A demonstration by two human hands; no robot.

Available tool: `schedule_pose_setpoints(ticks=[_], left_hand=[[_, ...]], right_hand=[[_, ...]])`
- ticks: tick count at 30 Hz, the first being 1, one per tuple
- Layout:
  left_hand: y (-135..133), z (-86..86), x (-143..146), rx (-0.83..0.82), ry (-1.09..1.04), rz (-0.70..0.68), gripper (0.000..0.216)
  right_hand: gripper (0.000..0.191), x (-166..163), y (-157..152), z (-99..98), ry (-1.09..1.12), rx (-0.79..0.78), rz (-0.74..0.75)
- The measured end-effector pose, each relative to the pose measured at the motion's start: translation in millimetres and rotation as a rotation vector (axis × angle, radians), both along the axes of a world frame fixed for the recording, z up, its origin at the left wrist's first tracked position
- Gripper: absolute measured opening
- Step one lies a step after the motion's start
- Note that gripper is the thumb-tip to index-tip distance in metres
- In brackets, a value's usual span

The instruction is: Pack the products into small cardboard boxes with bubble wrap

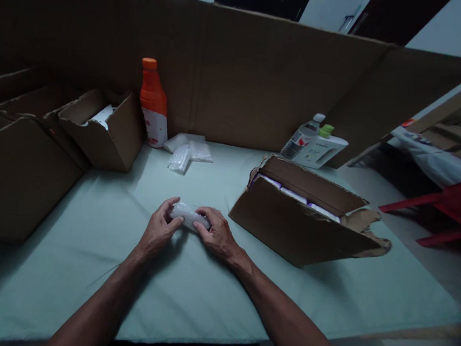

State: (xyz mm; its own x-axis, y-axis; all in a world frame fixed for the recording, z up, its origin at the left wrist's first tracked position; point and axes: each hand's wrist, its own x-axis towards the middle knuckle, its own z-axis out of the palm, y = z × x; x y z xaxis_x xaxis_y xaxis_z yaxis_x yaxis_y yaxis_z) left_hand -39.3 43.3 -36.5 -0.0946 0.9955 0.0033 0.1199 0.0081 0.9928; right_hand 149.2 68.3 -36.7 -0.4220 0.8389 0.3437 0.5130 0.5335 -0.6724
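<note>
Over the middle of the pale green cloth-covered table, I have both bare hands on a short, whitish, translucent roll of plastic wrap. My left hand is closed on its left end, thumb toward me and fingers curled behind; my right hand clasps the other end the same way. From my camera I cannot tell whether anything is inside the roll, nor whether its underside touches the cloth.

As for progress, I judge this piece to be partway handled: it is compact and gathered, but it sits in my grip and has not been set down. Beyond it, near the far edge, a loose cluster of flat, shiny, translucent plastic packets lies beside the tall orange bottle with a white label. They look like similar material, and neither hand touches them, so I would count them as untouched at this moment. I cannot tell whether they have been dealt with or are waiting.

To my right, the open brown cardboard carton holds a row of white, purple-edged items; to my left, the small open brown carton has something white showing inside. Neither carton is being handled.
</note>
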Motion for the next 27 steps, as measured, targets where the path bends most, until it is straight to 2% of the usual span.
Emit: schedule_pose_setpoints(ticks=[6,13,19,24,27], left_hand=[[-2.9,7.9,0.5,-0.002,0.023,-0.016,0.063],[-4.5,6.6,3.2,0.007,0.060,-0.018,0.069],[-5.0,8.2,3.4,0.030,0.085,-0.059,0.069],[-5.2,6.5,3.5,0.037,0.122,-0.085,0.071],[-5.6,3.4,2.4,0.044,0.144,-0.088,0.071]], right_hand=[[0.016,-3.4,-0.2,-4.7,-0.087,-0.025,0.082],[0.020,-3.2,-0.8,-0.9,-0.076,-0.044,0.092],[0.033,-2.4,-1.2,0.4,-0.091,-0.053,0.101],[0.027,-2.6,-1.2,0.1,-0.151,-0.030,0.128],[0.032,-3.1,-2.3,-1.6,-0.158,-0.019,0.124]])
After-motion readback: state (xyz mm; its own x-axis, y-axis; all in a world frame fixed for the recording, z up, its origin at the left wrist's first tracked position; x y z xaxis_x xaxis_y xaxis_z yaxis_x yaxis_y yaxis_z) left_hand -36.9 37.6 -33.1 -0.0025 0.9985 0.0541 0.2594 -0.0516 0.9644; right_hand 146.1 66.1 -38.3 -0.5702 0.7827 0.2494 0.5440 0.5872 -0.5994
